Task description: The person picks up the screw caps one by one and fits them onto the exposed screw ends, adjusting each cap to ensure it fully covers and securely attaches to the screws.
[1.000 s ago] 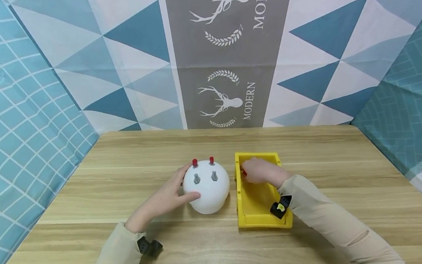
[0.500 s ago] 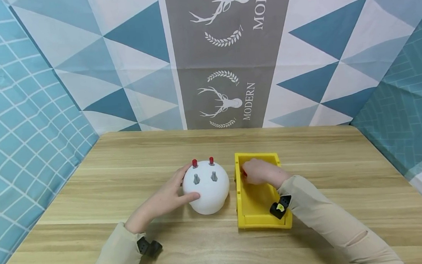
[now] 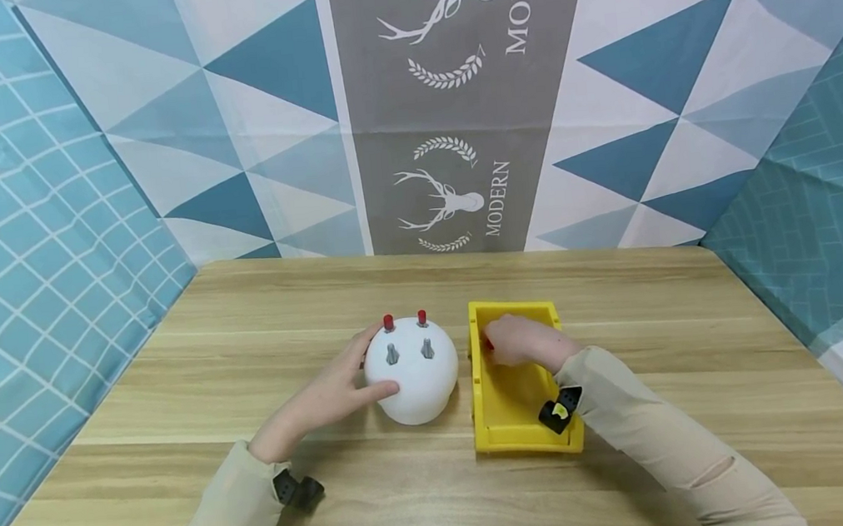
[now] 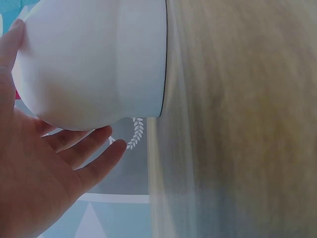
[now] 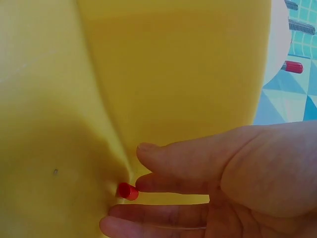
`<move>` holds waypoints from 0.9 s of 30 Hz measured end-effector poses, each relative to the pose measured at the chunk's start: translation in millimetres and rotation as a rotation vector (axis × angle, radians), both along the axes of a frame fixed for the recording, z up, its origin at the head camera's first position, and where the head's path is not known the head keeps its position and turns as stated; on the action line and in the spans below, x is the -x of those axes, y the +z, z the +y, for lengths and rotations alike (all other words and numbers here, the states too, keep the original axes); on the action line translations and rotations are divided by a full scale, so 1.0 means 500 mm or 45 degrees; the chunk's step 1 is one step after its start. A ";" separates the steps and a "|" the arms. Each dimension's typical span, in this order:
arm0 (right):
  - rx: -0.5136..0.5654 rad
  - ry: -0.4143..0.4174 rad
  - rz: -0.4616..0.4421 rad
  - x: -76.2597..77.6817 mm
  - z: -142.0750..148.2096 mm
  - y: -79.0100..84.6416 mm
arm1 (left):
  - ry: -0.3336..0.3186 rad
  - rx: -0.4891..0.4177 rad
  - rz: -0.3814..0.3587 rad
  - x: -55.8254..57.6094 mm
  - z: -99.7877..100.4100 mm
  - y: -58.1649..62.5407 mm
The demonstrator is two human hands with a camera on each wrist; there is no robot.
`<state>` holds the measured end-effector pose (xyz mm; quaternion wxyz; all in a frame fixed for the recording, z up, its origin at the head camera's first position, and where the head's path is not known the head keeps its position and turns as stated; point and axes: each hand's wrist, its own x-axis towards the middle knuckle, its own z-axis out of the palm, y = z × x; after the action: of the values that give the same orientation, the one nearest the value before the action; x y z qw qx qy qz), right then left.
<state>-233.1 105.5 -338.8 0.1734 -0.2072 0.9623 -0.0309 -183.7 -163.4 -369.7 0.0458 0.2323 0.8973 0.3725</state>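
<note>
A white dome-shaped piece (image 3: 421,392) stands on the table, with two bare threaded bolts (image 3: 427,349) and two red-capped ones (image 3: 422,318) behind them. My left hand (image 3: 326,400) holds it from the left, thumb on its near side and fingers along the far side. In the left wrist view, the dome (image 4: 84,59) lies between thumb and fingers. My right hand (image 3: 520,340) reaches into a yellow bin (image 3: 523,438). A small hollow red cap (image 5: 128,191) lies in the bin's corner, right at the index fingertip, the thumb apart from it.
The bin stands just right of the dome, its raised walls around my right hand. Wrist cameras (image 3: 555,417) sit on both wrists. A patterned cloth backdrop (image 3: 446,110) hangs behind the wooden table (image 3: 383,509).
</note>
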 end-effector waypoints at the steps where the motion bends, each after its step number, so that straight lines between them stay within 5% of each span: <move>1: -0.001 0.004 0.001 0.000 0.000 0.000 | -0.001 -0.001 0.000 0.000 0.000 0.000; 27: -0.035 0.041 0.001 -0.001 0.002 0.007 | -0.006 -0.007 -0.007 0.000 0.001 0.002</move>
<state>-232.5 106.5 -335.1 0.1764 -0.2205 0.9592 -0.0147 -183.6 -163.2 -368.7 0.0484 0.2335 0.8956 0.3756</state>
